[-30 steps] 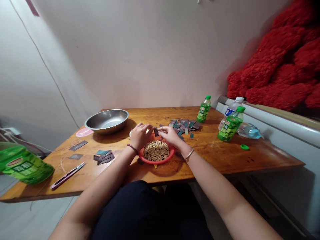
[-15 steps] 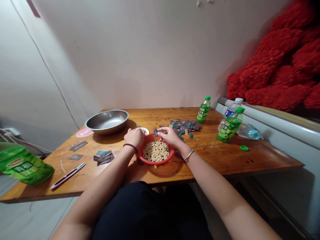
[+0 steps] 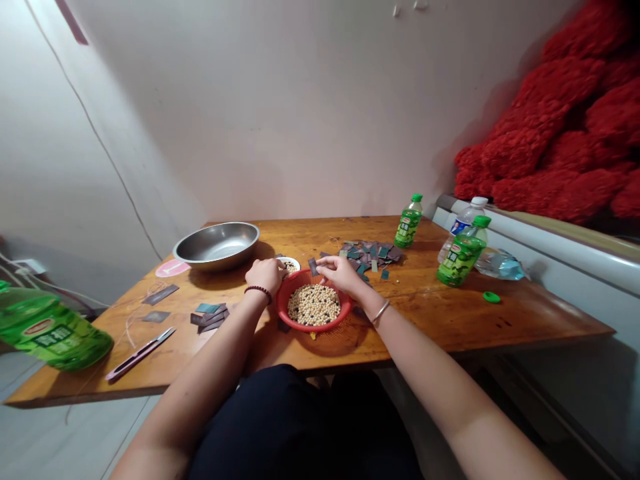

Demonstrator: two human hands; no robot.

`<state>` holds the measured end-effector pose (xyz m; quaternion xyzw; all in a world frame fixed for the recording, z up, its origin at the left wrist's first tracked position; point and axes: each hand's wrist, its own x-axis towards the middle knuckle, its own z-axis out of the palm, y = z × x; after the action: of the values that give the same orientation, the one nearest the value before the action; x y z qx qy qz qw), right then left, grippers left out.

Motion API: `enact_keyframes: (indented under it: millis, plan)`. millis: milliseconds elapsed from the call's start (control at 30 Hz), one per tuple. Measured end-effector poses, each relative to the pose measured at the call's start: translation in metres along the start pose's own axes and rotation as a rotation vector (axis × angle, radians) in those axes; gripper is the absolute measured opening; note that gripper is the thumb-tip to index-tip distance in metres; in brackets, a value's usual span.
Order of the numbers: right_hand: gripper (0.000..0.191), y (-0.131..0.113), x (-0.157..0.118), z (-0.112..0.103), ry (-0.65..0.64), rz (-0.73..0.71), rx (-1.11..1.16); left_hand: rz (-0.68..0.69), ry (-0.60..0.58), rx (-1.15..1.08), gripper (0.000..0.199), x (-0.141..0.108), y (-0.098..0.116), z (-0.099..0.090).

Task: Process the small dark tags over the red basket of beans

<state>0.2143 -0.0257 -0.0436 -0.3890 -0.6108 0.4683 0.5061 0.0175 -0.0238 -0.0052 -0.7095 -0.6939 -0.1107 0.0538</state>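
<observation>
My right hand point(image 3: 339, 273) pinches a small dark rectangular piece point(image 3: 313, 267) upright between thumb and fingers, over the far rim of a red plastic basket point(image 3: 281, 310). Cream and black beads point(image 3: 314, 305) fill the basket. My left hand point(image 3: 266, 273) is closed, with its fingers curled down at the left side of a small white bowl point(image 3: 295, 261) that also has beads in it. Its fingertips are hidden behind the hand, so whatever they grip is out of sight.
A steel basin point(image 3: 217, 247) stands behind my left hand. Dark and green pieces lie in a pile point(image 3: 373, 255) at right and a stack point(image 3: 209, 317) at left. Thread snips point(image 3: 141, 355) are front left. Bottles point(image 3: 463, 257) stand at right; a large green bottle point(image 3: 55, 333) is far left.
My left hand has shifted slightly left, uncovering more of the white bowl. My right hand keeps the dark piece in about the same place. The view has tilted a little.
</observation>
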Motion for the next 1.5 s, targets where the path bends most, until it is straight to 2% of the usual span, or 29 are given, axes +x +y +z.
enact_keyframes:
  millis: [133, 333, 400, 467, 567, 633, 733, 800, 1233, 1500]
  plan:
    - [0.014, 0.001, -0.001, 0.000, 0.000, -0.001, -0.002, -0.013, -0.035, -0.016, 0.026, 0.001, 0.001, 0.000]
    - [0.015, -0.004, -0.002, 0.001, 0.014, 0.028, 0.007, 0.006, 0.004, 0.000, 0.027, 0.001, 0.000, 0.003]
    - [0.014, -0.005, -0.002, 0.001, 0.016, 0.029, 0.015, 0.019, 0.082, -0.008, 0.027, -0.001, 0.002, 0.002]
    - [0.014, -0.004, -0.001, 0.001, 0.024, 0.019, 0.020, 0.070, 0.214, -0.056, 0.026, -0.004, 0.007, -0.001]
    - [0.014, 0.000, 0.001, 0.000, 0.011, -0.024, 0.015, 0.261, 0.388, -0.214, 0.023, -0.010, 0.020, -0.006]
    - [0.015, 0.002, 0.002, -0.001, -0.008, -0.063, 0.011, 0.394, 0.424, -0.294, 0.022, -0.015, 0.028, -0.008]
    - [0.017, 0.003, 0.002, -0.002, -0.024, -0.086, 0.013, 0.545, 0.409, -0.329, 0.021, -0.019, 0.035, -0.005]
    - [0.019, 0.001, 0.001, -0.002, -0.022, -0.080, 0.019, 0.587, 0.389, -0.325, 0.023, -0.019, 0.037, -0.002]
    - [0.019, 0.001, 0.001, -0.001, -0.003, -0.071, 0.027, 0.618, 0.405, -0.243, 0.030, -0.015, 0.033, 0.001]
    - [0.020, 0.001, 0.001, -0.002, 0.001, -0.079, -0.020, 0.557, 0.399, -0.243, 0.025, -0.018, 0.036, -0.001]
